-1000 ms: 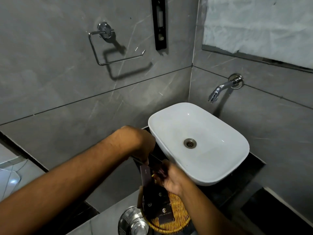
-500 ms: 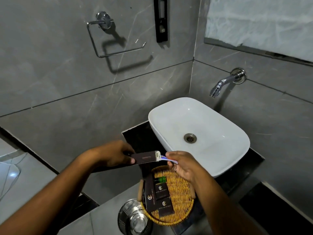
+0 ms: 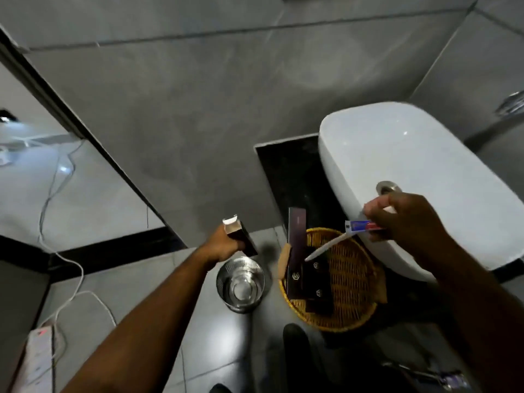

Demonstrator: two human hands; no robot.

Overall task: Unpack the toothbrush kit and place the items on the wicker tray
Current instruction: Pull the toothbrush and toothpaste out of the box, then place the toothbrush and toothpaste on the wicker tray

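Kit box [image 3: 239, 236], now emptied, gripped by left hand [image 3: 224, 246] left of wicker tray [image 3: 351, 279]; right hand [image 3: 411, 219] pinches toothbrush [image 3: 326, 246] and toothpaste [image 3: 360, 225] above it, beside white basin [image 3: 411, 154] on dark worktop [image 3: 286, 171].

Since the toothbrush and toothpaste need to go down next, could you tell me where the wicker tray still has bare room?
The wicker tray is bare on its right half, between the dark boxes and the rim by the sink. The left half is crowded with boxes.

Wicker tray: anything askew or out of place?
Yes. One long dark box leans on the wicker tray rim, its far end sticking out past the edge. The smaller dark boxes lie flat inside.
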